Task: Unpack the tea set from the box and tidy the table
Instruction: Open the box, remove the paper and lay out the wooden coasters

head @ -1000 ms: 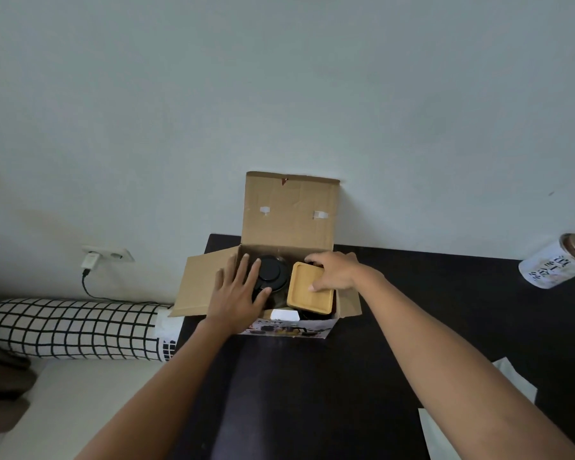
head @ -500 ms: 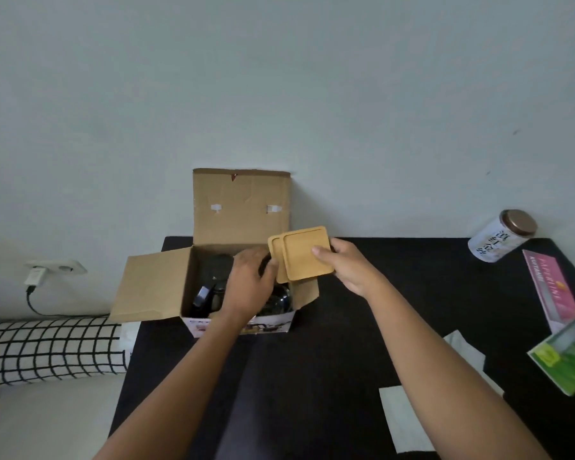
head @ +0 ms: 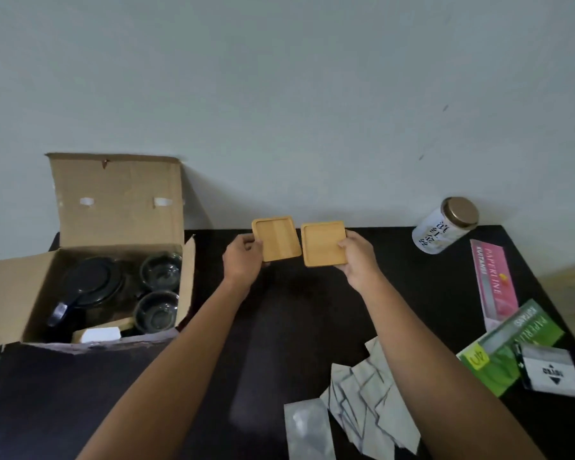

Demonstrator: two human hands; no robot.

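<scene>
- The left hand [head: 243, 260] pinches one square wooden coaster [head: 276, 239] by its near-left corner; the right hand [head: 357, 257] grips a second wooden coaster [head: 324, 244] by its right edge.
- Both coasters are held side by side, just apart, above the far middle of the desk [head: 279, 310], tilted toward the camera; each is pale yellow-brown with a raised rim.
- The desk is black and stands against a plain pale wall [head: 279, 94].
- At its left end sits the open cardboard box [head: 117, 207], flaps up, holding a dark teapot [head: 90, 287] and two dark cups [head: 161, 275].
- Near the front lie grey paper sheets [head: 362, 393].
- To the right: a white tin [head: 445, 229], a pink carton [head: 493, 283], a green carton [head: 512, 346].
</scene>
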